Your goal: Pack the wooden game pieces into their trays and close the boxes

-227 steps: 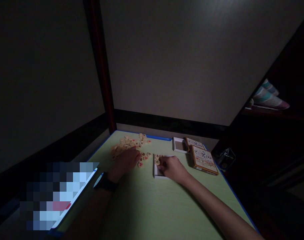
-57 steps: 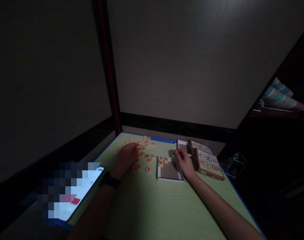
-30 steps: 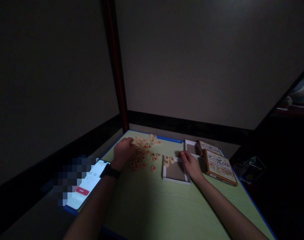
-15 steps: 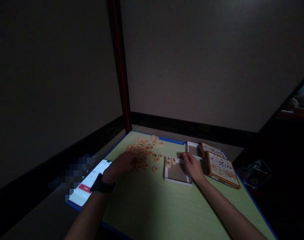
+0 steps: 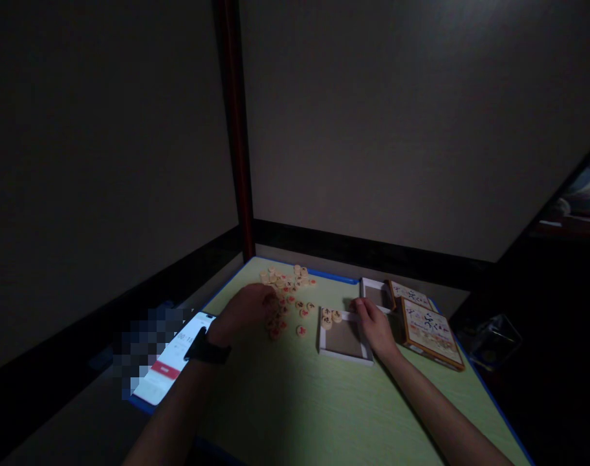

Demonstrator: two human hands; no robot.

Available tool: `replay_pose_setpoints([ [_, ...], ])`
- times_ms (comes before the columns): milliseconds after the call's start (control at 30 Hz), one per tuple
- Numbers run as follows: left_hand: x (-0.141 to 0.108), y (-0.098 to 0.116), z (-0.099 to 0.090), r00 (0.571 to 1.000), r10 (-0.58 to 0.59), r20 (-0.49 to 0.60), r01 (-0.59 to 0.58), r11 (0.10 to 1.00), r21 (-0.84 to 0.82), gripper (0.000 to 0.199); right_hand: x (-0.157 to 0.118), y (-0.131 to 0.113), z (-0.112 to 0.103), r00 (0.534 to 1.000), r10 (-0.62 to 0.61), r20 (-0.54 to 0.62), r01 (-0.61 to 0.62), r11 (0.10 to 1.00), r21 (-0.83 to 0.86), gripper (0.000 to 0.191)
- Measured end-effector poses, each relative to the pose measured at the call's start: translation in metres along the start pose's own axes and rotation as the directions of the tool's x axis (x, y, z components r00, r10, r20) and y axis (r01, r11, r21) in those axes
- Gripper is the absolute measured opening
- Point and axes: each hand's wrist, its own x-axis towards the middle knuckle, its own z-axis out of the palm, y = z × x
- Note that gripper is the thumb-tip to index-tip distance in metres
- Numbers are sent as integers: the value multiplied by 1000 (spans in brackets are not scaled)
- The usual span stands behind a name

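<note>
Round wooden pieces with red or dark characters [image 5: 299, 304] lie scattered over the far left part of the green table [image 5: 314, 401]. My left hand [image 5: 249, 309], a dark watch on its wrist, reaches over the left side of the pieces; its fingers are bent and too dark to tell what they hold. Several pieces sit in the far left corner of a shallow white box tray [image 5: 346, 355]. My right hand [image 5: 371, 321] rests at the tray's right edge, fingers curled together; whatever is between them is hidden.
At the table's left edge lies a lit phone [image 5: 171, 362]. A second white tray [image 5: 372, 285] stands behind my right hand. Two printed box lids [image 5: 431, 327] lie at the right, partly overlapping. Walls border the far and left sides.
My left hand has moved slightly right and away from me over the pieces, uncovering part of the near ones. My right hand and the tray stay about where they were.
</note>
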Motion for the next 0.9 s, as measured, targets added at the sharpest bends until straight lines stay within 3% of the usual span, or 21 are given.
replay_pose_setpoints([
  [100, 10, 7, 15, 974, -25, -225, 38, 998, 56, 22, 12, -11, -2, 992, -93, -79, 92, 995, -25, 46],
  [167, 15, 12, 29, 961, 18, -274, 2, 997, 71, 25, 30, -28, 1, 980, -192, -51, 187, 978, -92, 42],
  [233, 17, 16, 40, 968, 41, -247, -11, 992, 123, 26, 54, -49, 11, 957, -262, 126, 285, 934, -217, 36],
  [300, 16, 19, 46, 974, 72, -216, -36, 985, 166, 24, 78, -68, 28, 880, -270, 392, 419, 829, -370, 36],
  [433, 13, 22, 50, 973, 112, -202, -71, 977, 202, 23, 115, -87, 72, 804, -207, 558, 483, 774, -409, 41],
  [533, 12, 24, 53, 974, 131, -186, -88, 971, 224, 21, 127, -86, 96, 762, -142, 632, 506, 740, -443, 30],
  [633, 11, 27, 56, 978, 121, -170, -82, 972, 220, 20, 132, -82, 107, 749, -107, 654, 515, 715, -472, 25],
  [900, 11, 30, 56, 982, 117, -146, -91, 981, 171, 20, 137, -76, 96, 703, -157, 694, 542, 751, -378, 18],
])
